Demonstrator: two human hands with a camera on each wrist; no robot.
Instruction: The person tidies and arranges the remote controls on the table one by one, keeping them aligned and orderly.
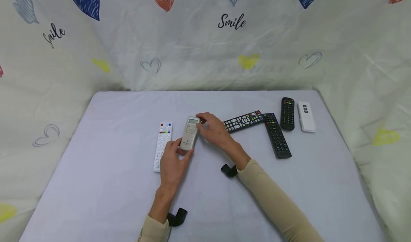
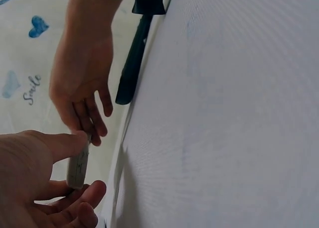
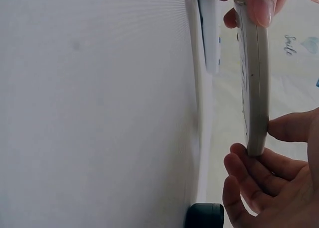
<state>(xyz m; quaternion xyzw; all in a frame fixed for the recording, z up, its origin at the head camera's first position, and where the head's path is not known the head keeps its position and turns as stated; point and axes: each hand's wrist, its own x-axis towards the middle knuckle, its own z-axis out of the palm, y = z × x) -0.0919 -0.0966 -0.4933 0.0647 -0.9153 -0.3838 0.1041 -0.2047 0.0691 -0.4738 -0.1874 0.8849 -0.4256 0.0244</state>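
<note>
left grip (image 1: 171,161) and right grip (image 1: 216,130) pinch the grey remote (image 1: 189,134) — head view shows its screen (image 1: 193,121), right wrist its side edge (image 3: 258,88)

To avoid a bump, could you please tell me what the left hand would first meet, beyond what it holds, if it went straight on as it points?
Past the grey remote it holds, the left hand would probably meet the right hand, though depth is unclear.

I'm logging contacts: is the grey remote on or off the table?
Off: the left hand and right hand hold the grey remote; the right wrist view shows it clear of the table.
</note>
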